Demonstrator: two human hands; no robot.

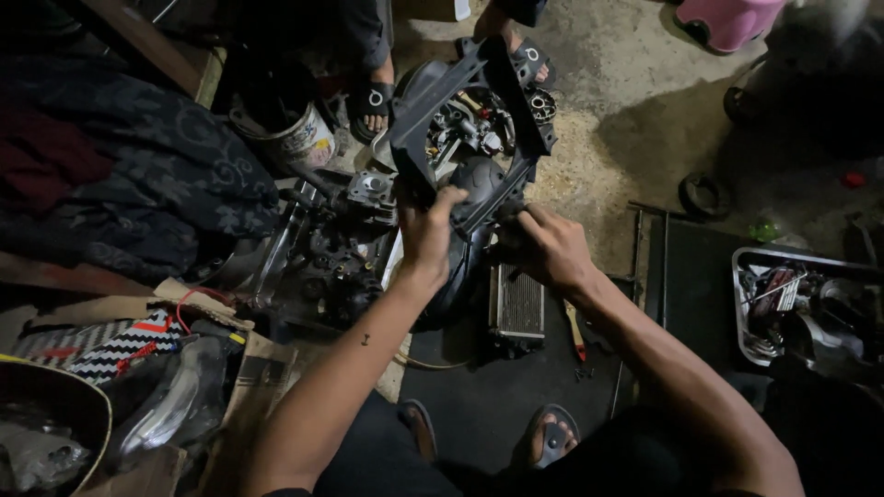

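Observation:
A black plastic frame-shaped cover (479, 87) is tilted up over a motorcycle engine (331, 258) on the floor. My left hand (425, 230) grips the near left edge of that cover. My right hand (545, 247) is closed around a small part or tool at the cover's near right corner; what it holds is hidden by the fingers. Under the hands lies a dark rounded engine casing (479, 179). A finned radiator (518, 308) sits just below my right hand.
Another person's sandalled feet (373, 97) stand beyond the engine. A white bucket (295, 133) is at the upper left, a metal tray of tools (801, 304) at the right, a headlight housing (175, 396) and cardboard at the lower left. A red-handled screwdriver (575, 333) lies by the radiator. My own feet (552, 433) are below.

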